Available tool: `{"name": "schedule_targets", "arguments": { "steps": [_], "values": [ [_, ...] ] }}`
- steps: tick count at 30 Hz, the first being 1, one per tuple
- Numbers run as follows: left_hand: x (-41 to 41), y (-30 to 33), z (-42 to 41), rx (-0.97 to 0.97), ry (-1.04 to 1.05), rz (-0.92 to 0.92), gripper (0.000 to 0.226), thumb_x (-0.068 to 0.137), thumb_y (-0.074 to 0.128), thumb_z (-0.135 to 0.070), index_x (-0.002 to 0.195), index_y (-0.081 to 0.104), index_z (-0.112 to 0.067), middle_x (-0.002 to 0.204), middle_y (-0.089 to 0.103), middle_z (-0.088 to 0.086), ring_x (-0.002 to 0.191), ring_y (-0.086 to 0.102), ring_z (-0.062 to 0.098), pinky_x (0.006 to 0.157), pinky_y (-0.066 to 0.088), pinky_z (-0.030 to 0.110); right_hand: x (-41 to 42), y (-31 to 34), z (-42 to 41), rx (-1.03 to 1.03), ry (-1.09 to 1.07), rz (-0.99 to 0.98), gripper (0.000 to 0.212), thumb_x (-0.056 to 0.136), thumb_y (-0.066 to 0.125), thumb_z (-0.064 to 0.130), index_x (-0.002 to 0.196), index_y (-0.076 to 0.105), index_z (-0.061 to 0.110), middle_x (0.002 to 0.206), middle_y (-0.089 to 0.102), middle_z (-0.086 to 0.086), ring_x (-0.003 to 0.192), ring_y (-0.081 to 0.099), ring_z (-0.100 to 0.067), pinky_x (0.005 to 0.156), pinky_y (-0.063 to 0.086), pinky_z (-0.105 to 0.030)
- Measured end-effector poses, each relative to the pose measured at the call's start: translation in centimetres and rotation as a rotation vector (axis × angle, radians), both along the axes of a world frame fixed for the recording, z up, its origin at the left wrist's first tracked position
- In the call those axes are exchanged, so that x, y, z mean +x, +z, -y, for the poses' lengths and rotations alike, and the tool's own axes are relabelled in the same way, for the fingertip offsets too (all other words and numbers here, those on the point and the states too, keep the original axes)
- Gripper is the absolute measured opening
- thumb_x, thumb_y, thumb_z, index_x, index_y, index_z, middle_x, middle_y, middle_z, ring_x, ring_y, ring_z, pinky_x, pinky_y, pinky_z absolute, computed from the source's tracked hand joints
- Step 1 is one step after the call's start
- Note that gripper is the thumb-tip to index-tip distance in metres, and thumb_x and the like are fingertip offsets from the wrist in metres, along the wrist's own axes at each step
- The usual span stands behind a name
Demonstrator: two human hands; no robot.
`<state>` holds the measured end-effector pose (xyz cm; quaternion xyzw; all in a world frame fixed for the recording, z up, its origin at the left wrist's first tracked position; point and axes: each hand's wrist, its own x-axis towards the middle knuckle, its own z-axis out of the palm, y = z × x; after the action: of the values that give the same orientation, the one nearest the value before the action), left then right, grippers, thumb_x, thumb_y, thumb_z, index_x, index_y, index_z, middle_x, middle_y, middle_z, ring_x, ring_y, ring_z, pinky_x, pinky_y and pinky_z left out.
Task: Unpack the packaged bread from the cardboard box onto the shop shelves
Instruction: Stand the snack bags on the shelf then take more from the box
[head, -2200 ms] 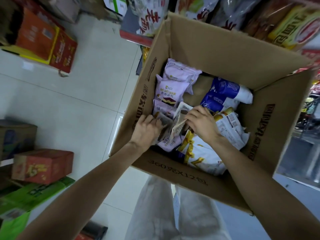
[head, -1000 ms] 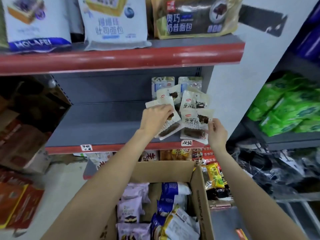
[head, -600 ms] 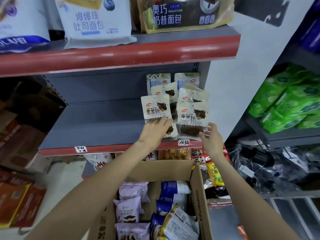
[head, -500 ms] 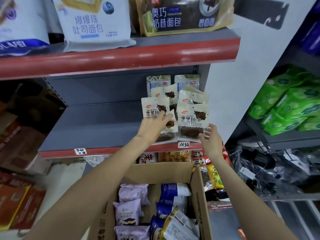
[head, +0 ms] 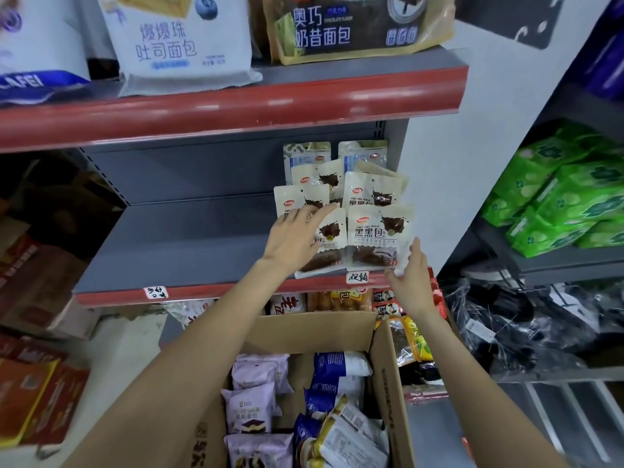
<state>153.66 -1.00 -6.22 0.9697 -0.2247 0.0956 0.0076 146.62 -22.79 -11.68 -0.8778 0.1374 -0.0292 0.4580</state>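
Note:
Several cream packets of dark bread (head: 378,231) stand in rows at the right end of the grey middle shelf (head: 175,244). My left hand (head: 297,234) lies flat with straight fingers against the left front packet (head: 329,243). My right hand (head: 413,278) is open at the lower right corner of the right front packet, holding nothing. The cardboard box (head: 388,383) sits below at the bottom centre, with purple (head: 250,408), blue (head: 337,373) and white-yellow bread packs (head: 351,440) inside.
The red-edged upper shelf (head: 236,109) carries large bread bags (head: 182,45). Green packs (head: 567,204) fill a rack on the right, with black plastic-wrapped goods (head: 526,332) under them. Red and orange cartons (head: 37,400) lie on the floor at the left. More snacks (head: 337,300) sit under the middle shelf.
I lifted packets out of the box and stood them on the middle shelf. Over the last half second my left hand has flattened on the left packet and my right hand has drawn back slightly.

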Motion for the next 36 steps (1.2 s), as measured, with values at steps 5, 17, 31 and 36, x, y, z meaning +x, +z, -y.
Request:
{"name": "schedule_targets", "arguments": {
  "steps": [5,17,31,36],
  "values": [
    [-3.2,0.1,-1.0,-0.157,-0.005,0.168,0.058,0.088,0.058,-0.031,0.142,0.038,-0.025,0.135,0.051,0.002,0.122,0.048,0.023,0.096,0.041,0.037,-4.0,1.0,-1.4,-0.071,-0.018,0.226,0.064,0.090,0.054,0.005,0.146,0.024,0.015,0.147,0.032,-0.007,0.135,0.030,-0.019,0.111,0.027,-0.031],
    [-20.8,-9.1,-7.0,-0.465,0.265,-0.136,0.032,0.085,0.045,-0.041,0.102,0.066,-0.025,0.087,0.071,-0.008,0.079,0.066,0.016,0.069,0.049,0.028,-15.6,-5.3,-5.5,-0.483,0.429,0.332,0.010,0.080,0.066,0.008,0.088,0.067,0.014,0.073,0.067,-0.004,0.064,0.064,-0.023,0.063,0.047,-0.029],
    [-31.4,-29.8,-8.3,0.018,0.279,-0.898,0.062,0.091,0.049,-0.049,0.144,0.031,-0.024,0.146,0.038,0.005,0.134,0.033,0.027,0.109,0.026,0.039,-22.8,-26.0,-8.2,-0.581,0.645,-0.600,0.071,0.090,0.054,0.041,0.148,0.016,0.025,0.155,0.011,-0.012,0.140,0.015,-0.035,0.109,0.029,-0.053],
    [-30.9,-33.4,-5.5,0.111,0.110,-0.721,0.067,0.089,0.049,-0.049,0.145,0.030,-0.017,0.136,0.047,0.009,0.125,0.044,0.030,0.101,0.035,0.042,-22.2,-28.6,-8.8,-0.687,0.730,-0.661,0.102,0.080,0.061,0.057,0.148,-0.011,0.031,0.156,-0.012,-0.014,0.142,-0.004,-0.042,0.110,0.018,-0.057]
  ]
}}
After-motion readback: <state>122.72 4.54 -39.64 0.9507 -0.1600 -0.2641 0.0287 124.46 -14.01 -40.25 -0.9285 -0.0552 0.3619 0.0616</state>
